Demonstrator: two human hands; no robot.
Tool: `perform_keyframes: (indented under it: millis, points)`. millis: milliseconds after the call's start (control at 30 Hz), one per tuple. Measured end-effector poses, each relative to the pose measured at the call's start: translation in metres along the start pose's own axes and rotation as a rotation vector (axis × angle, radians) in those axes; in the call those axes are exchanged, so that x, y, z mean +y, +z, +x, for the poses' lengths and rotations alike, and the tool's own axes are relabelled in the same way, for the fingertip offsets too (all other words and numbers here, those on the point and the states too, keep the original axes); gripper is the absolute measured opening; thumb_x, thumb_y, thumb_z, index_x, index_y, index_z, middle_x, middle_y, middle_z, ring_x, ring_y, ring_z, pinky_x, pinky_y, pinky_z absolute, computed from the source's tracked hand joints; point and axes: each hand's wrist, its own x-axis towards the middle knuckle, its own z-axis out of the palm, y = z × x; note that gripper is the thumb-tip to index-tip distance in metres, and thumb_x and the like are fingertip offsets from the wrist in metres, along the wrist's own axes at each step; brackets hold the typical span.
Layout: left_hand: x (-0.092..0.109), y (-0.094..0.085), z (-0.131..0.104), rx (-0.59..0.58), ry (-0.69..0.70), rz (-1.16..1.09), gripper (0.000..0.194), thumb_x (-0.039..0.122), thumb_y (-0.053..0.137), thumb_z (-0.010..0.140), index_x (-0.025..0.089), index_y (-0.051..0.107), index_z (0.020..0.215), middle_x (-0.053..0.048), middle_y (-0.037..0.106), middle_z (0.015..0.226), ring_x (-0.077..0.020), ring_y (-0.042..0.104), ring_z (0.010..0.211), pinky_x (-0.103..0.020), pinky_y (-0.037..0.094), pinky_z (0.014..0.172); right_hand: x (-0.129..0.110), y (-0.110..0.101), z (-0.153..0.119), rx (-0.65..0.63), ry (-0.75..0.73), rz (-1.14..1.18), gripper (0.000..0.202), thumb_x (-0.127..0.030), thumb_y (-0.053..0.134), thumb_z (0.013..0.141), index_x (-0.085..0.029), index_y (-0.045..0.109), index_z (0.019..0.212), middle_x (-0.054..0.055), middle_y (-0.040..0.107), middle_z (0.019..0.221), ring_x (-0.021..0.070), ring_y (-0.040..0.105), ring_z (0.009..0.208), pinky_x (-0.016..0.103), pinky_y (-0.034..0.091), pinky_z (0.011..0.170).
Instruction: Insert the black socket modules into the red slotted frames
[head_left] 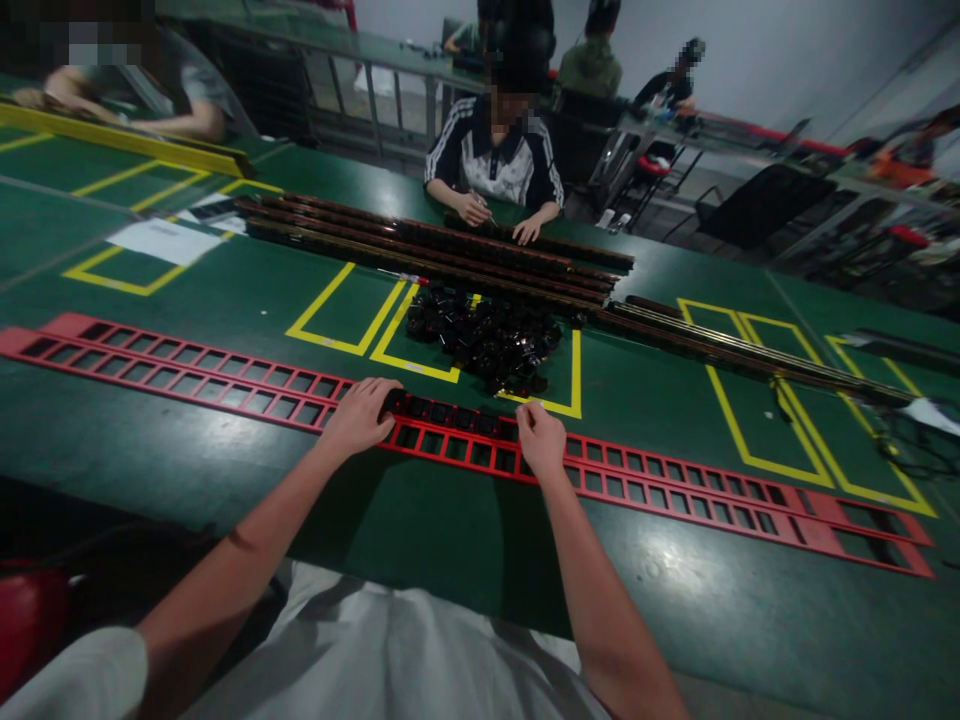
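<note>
Two long red frames [465, 455] with rows of square openings lie side by side across the green table. Several black square parts [442, 412] sit in the middle openings of the farther frame. At the left end of that run, my left hand [361, 418] is closed, thumb and fingers about a dark block [391, 402]. My right hand [541, 438] rests at the run's right end with curled fingers pressed together; whatever they hold is hidden. A heap of small black parts [487, 340] lies just beyond the frames.
Long dark rails [435, 240] are stacked behind the heap, and more rails [735, 350] stretch right. Yellow tape outlines [330, 345] mark the table [225, 470]. Across it sits a person [495, 150] with hands near the rails. White papers [165, 242] lie at left, cables [915, 455] at right.
</note>
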Motion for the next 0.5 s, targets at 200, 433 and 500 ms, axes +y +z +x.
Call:
perform_keyframes:
  millis: [200,433,500]
  points:
    - [-0.0012,0.0015,-0.0001,-0.005,0.001,0.000,0.042,0.015,0.049,0.076,0.019,0.051,0.119,-0.010,0.061,0.114,-0.0293,0.055,0.111,-0.043,0.044,0.098,0.0010,0.0013,-0.0004,0.019,0.010,-0.005,0.027,-0.033,0.046,0.097,-0.021,0.063,0.081,0.000,0.059,0.065,0.0139,0.050,0.059,0.025,0.022,0.058]
    - [-0.0010,0.0012,-0.0003,0.003,0.001,-0.009,0.044,0.015,0.050,0.077,0.018,0.052,0.121,-0.010,0.061,0.115,-0.0288,0.055,0.110,-0.042,0.044,0.097,-0.0003,-0.0007,-0.0006,0.008,0.008,-0.006,0.027,-0.033,0.045,0.097,-0.021,0.064,0.082,0.000,0.059,0.065,0.0138,0.049,0.058,0.025,0.022,0.058]
    - [-0.0008,0.0010,-0.0004,0.007,0.005,-0.005,0.046,0.015,0.050,0.077,0.018,0.052,0.123,-0.010,0.061,0.115,-0.0287,0.055,0.111,-0.042,0.044,0.098,-0.0003,-0.0008,-0.0006,0.006,0.004,-0.006,0.027,-0.033,0.045,0.097,-0.021,0.064,0.082,0.000,0.059,0.065,0.0139,0.049,0.058,0.025,0.022,0.058]
